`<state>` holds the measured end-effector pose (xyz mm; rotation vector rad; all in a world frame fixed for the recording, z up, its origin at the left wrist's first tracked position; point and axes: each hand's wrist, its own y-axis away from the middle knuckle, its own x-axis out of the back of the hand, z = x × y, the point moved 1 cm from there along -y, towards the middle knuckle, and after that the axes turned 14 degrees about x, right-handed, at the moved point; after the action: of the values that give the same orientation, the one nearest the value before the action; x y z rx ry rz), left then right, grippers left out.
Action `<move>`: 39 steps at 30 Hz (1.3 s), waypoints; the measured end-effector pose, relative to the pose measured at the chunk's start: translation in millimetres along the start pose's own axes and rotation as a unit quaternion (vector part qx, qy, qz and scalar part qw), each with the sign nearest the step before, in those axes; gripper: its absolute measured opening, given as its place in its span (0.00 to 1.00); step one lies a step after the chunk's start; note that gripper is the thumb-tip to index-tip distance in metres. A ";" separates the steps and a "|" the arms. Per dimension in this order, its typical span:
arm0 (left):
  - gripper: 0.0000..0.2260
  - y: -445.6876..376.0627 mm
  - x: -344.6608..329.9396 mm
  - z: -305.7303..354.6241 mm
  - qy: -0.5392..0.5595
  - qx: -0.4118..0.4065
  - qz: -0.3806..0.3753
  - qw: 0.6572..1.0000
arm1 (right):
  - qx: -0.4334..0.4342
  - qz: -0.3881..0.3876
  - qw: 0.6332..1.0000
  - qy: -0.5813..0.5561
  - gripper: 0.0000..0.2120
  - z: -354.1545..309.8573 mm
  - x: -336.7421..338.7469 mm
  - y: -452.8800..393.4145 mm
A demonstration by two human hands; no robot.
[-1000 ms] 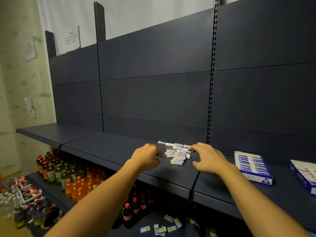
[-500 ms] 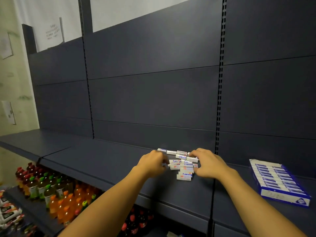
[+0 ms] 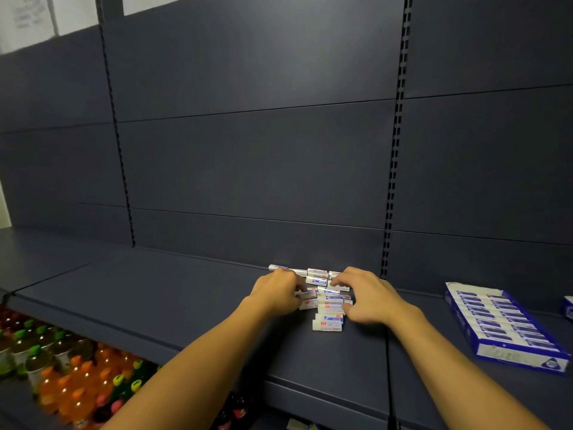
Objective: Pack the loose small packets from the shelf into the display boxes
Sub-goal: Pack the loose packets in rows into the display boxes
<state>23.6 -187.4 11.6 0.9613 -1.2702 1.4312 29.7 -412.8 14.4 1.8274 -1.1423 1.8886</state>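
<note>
Nearest the camera, two bare forearms reach forward over the front edge of the dark blue-grey metal shelf [image 3: 192,293]. Below it on the left stand rows of orange and green-capped drink bottles [image 3: 62,373]. Further in, the left hand [image 3: 277,293] and the right hand [image 3: 369,294] lie on either side of a heap of small white packets with blue and red print [image 3: 327,305], fingers curled in against the heap from both flanks; whether either hand has a packet pinched I cannot tell. The packets lie loose on the shelf near the back panel, some stacked. Well to the right rests a blue and white cardboard display box [image 3: 502,327], already filled with rows of packets. Behind everything rises the dark back panel [image 3: 248,150].
</note>
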 end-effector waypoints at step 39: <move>0.09 -34.7 -6.0 -36.7 0.106 -0.075 -0.054 0.990 | -0.112 0.000 0.993 0.038 0.09 -20.1 -9.6 -23.6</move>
<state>60.1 -152.1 8.4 0.7441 -1.1330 1.2969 33.0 -380.5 15.7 1.6219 -1.2703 1.7354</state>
